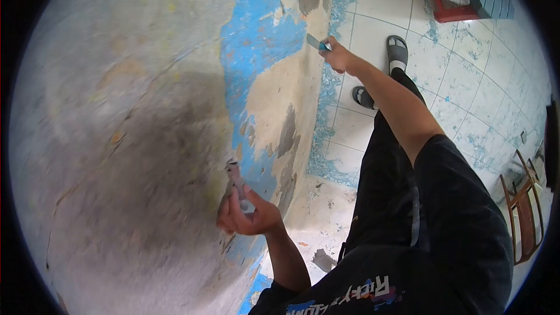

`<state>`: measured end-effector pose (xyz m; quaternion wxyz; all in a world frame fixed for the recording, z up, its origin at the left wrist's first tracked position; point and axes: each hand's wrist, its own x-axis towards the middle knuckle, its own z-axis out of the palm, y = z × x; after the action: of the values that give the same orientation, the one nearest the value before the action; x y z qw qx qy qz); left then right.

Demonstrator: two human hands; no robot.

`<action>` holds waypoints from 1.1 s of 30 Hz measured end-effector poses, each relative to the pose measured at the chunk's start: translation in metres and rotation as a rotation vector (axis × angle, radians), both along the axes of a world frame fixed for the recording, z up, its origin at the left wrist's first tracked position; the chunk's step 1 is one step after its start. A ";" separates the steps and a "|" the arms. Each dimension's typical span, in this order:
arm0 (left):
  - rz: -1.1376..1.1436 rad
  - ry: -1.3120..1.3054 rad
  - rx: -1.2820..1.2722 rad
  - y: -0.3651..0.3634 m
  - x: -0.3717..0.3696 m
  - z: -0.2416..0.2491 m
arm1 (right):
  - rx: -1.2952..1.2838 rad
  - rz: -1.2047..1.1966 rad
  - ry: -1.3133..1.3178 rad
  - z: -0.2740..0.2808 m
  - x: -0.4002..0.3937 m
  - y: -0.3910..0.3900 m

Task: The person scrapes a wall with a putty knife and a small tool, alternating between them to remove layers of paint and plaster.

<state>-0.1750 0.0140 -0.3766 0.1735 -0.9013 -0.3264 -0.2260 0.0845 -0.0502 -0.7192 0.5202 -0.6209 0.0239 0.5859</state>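
Note:
My right hand [337,57] is closed around the handle of a scraper [313,41]. Its flat metal blade points to the left, close to the lower edge of the wall [271,90]. There the blue paint is patchy, with bare beige and grey areas showing. Nearer to me, my left hand [252,213] grips a short, pale, roughly cylindrical object [234,175] with a dark and white end. Motion blur keeps me from telling its kind. This hand is in front of the boundary between the blue paint and the bare grey wall.
White floor tiles [379,3] are strewn with blue paint flakes [326,160], thickest along the wall. My sandalled feet [396,51] stand on them. A red and grey stool [455,13] is at the top right, and a wooden chair [525,216] at the right edge.

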 end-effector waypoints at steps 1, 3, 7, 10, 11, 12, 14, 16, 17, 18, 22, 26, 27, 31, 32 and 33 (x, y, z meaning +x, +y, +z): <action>0.004 -0.003 -0.026 -0.002 0.001 0.002 | -0.028 -0.081 0.016 0.003 -0.006 -0.002; 0.009 -0.010 -0.074 -0.009 0.001 0.009 | -0.078 -0.245 0.052 0.020 -0.028 -0.010; -0.038 0.005 -0.214 -0.022 0.006 0.032 | -0.147 -0.379 0.112 0.030 -0.063 -0.057; -0.118 -0.008 -0.237 -0.028 0.005 0.047 | -0.200 -0.395 0.174 0.047 -0.070 -0.119; -0.122 -0.012 -0.229 -0.030 0.004 0.054 | -0.260 -0.404 0.197 0.057 -0.067 -0.133; -0.128 -0.014 -0.225 -0.031 0.004 0.062 | -0.287 -0.557 0.232 0.070 -0.063 -0.140; -0.137 -0.054 -0.237 -0.037 0.002 0.073 | -0.340 -0.849 0.288 0.098 -0.050 -0.161; -0.147 -0.137 -0.252 -0.036 0.001 0.083 | -0.244 -0.941 0.240 0.149 -0.037 -0.165; -0.155 -0.146 -0.260 -0.039 0.001 0.089 | -0.186 -0.978 0.216 0.178 -0.032 -0.160; -0.162 -0.155 -0.263 -0.040 -0.001 0.096 | -0.152 -0.942 0.203 0.194 -0.030 -0.155; -0.197 -0.241 -0.215 -0.043 -0.011 0.138 | 0.002 -0.660 0.113 0.265 -0.015 -0.127; -0.104 -0.427 -0.050 -0.033 -0.022 0.169 | 0.086 -0.514 -0.040 0.313 -0.005 -0.124; -0.087 -0.461 -0.025 -0.032 -0.020 0.177 | 0.108 -0.488 -0.074 0.325 0.000 -0.125; -0.022 -0.546 0.066 -0.032 -0.018 0.205 | 0.161 -0.396 -0.120 0.352 0.006 -0.137; -0.013 -0.570 0.092 -0.032 -0.013 0.210 | 0.158 -0.350 -0.161 0.353 0.011 -0.139; -0.007 -0.596 0.118 -0.029 -0.006 0.213 | 0.156 -0.307 -0.207 0.356 0.017 -0.138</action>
<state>-0.1809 -0.0153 -0.1639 0.1214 -0.7847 -0.3459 -0.4999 0.1018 -0.1887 -0.3635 0.6498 -0.6246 0.0192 0.4329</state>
